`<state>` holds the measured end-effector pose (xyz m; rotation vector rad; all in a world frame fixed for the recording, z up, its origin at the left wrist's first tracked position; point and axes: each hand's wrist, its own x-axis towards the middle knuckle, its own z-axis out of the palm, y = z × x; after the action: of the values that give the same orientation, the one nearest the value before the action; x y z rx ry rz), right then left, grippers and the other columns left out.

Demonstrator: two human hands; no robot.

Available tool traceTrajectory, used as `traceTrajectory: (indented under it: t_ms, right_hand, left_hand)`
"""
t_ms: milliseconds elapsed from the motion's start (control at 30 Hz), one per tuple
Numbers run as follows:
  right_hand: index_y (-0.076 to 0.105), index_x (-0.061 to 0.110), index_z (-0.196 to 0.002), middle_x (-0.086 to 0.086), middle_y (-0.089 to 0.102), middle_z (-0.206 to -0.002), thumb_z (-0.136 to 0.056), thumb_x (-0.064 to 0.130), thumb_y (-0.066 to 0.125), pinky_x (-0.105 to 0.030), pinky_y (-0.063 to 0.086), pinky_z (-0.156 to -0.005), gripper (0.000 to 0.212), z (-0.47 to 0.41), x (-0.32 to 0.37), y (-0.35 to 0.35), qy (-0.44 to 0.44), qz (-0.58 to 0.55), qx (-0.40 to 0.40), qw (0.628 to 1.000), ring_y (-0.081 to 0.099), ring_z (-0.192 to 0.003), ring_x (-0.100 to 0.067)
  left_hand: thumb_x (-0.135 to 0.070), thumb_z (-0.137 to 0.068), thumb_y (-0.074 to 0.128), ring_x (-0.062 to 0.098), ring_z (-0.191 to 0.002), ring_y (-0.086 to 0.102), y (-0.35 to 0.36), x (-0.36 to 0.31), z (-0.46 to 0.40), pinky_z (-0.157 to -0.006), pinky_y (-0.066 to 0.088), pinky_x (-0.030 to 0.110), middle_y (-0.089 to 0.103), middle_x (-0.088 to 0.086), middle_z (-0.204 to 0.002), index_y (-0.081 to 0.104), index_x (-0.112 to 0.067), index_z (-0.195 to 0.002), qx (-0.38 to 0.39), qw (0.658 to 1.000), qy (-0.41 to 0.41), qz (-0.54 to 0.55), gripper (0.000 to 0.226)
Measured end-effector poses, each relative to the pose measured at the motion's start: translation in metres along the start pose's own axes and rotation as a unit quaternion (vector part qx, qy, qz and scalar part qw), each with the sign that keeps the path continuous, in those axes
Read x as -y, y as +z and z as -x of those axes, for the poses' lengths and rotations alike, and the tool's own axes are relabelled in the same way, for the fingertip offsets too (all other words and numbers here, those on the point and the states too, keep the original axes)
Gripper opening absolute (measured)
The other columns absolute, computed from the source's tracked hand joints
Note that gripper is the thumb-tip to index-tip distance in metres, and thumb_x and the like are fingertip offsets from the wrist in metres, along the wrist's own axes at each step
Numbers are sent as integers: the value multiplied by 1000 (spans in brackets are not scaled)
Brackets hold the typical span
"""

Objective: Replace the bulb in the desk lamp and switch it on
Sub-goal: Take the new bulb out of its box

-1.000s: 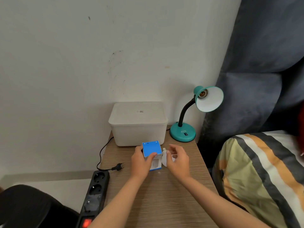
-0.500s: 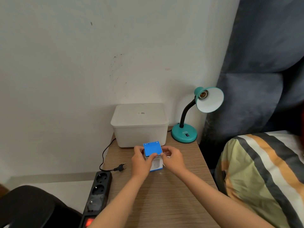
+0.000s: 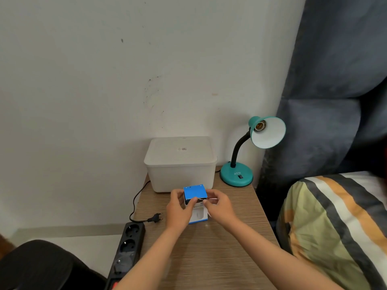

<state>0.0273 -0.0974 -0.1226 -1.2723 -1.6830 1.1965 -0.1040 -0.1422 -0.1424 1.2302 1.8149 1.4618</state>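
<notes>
A blue and white bulb box [image 3: 195, 194] is held just above the wooden table [image 3: 209, 252]. My left hand [image 3: 179, 210] grips its left side with the thumb on the blue top. My right hand [image 3: 218, 208] pinches a white flap at the box's right edge. No bulb is visible outside the box. The teal desk lamp [image 3: 236, 174] stands at the table's back right, its shade [image 3: 268, 132] tilted towards me with an empty socket [image 3: 260, 125]. A black switch sits on its base.
A white lidded plastic bin [image 3: 181, 164] stands behind the box against the wall. The lamp's black plug [image 3: 155, 218] lies unplugged on the table's left edge, beside a black power strip [image 3: 125, 250]. A striped pillow [image 3: 335, 227] lies to the right.
A second ago my right hand held a white bulb beside the box. Now the bulb is out of sight and that hand pinches the box's flap. The box has lifted slightly.
</notes>
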Motion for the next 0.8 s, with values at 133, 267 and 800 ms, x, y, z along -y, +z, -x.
traceTrajectory:
  t_ms: [133,267,800]
  right_hand:
    - [56,16,-123,4,61,-100,-87,4,59,-10,45,-70,38,0,1,-3,-3,-19,9,1000,58,-95,-10]
    - [50,21,-131,6,60,-93,-88,6,58,-13,44,-73,47,-2,1,-4,-6,-11,13,1000,57,-93,-9]
    - [50,20,-130,-3,52,-121,-86,13,63,-9,42,-79,46,-15,8,-7,-77,98,0,992,50,-93,-5]
  left_hand:
    - [-29,-82,69,1,-94,51,-3,-9,-2,-71,42,10,55,-11,-101,47,-20,-104,-21,1000,2,-10,33]
    - [-37,-83,65,8,-96,54,-6,-15,-8,-69,44,15,56,-6,-105,48,-19,-105,-14,1000,-5,-22,33]
    - [-33,-75,75,8,-132,38,-34,-8,-22,-107,40,36,38,-10,-146,18,-34,-145,197,978,20,-63,90]
